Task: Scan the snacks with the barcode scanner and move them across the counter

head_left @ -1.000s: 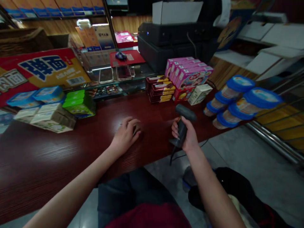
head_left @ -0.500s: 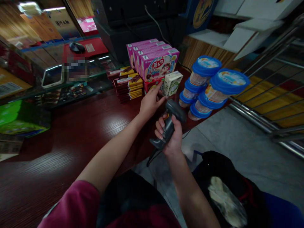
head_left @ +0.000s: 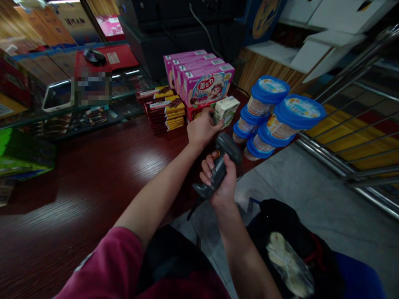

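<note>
My left hand [head_left: 204, 128] is at a small pale green-and-white carton [head_left: 226, 112], its thumb on the front and its curled fingers at the left side; the fingertips are partly hidden. My right hand [head_left: 222, 176] grips a dark grey handheld barcode scanner [head_left: 222, 160] by its handle, held above the counter's edge. Behind my left hand, several pink snack boxes [head_left: 207, 85] stand in a row, with a red box [head_left: 195, 113] low in front of them. A stack of chocolate bars in brown-and-yellow wrappers [head_left: 166, 112] lies to the left. Blue-lidded tubs [head_left: 274, 114] are stacked to the right.
The dark red wooden counter [head_left: 102, 166] has a green package [head_left: 25, 153] at its left. A computer mouse [head_left: 94, 57] rests on a red mat at the back. A metal rack [head_left: 368, 182] stands at right; a black bag [head_left: 280, 216] sits below.
The fingers of my left hand have curled in at the small carton, which looks slightly tilted. My right hand keeps hold of the scanner. The view has shifted slightly.
</note>
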Demonstrator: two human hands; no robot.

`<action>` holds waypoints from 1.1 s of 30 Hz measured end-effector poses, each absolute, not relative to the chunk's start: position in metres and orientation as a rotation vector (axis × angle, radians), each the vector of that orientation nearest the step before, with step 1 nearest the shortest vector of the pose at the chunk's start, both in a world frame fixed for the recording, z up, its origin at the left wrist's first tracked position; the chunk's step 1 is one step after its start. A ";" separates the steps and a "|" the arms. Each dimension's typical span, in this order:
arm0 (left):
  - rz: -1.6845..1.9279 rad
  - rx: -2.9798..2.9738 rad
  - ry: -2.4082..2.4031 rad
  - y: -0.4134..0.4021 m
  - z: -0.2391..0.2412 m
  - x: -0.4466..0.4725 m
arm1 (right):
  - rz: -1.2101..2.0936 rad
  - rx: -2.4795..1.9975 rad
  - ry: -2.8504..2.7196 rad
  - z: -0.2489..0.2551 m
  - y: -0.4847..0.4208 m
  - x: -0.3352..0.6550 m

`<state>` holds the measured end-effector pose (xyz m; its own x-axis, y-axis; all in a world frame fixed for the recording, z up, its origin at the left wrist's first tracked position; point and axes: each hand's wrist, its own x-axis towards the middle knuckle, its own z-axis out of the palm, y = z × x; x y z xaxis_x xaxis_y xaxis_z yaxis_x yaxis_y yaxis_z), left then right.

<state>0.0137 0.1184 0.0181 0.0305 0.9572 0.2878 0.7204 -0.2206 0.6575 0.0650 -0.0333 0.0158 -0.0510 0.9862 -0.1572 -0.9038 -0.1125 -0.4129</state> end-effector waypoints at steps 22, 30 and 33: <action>1.331 1.742 1.572 -0.073 0.005 -0.350 | 1.767 -0.754 -0.506 0.029 -0.036 0.035; 1.415 1.585 1.308 -0.100 0.001 -0.394 | 2.228 -0.681 -0.670 0.026 -0.062 -0.093; 1.454 1.529 1.296 -0.092 -0.003 -0.392 | 2.261 -0.655 -0.701 0.024 -0.066 -0.125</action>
<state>-0.3918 -0.0917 -0.0034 -0.1054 0.9400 0.3244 0.2147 -0.2970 0.9304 -0.1251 -0.0662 0.0238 -0.6479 0.7178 -0.2549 -0.4477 -0.6296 -0.6350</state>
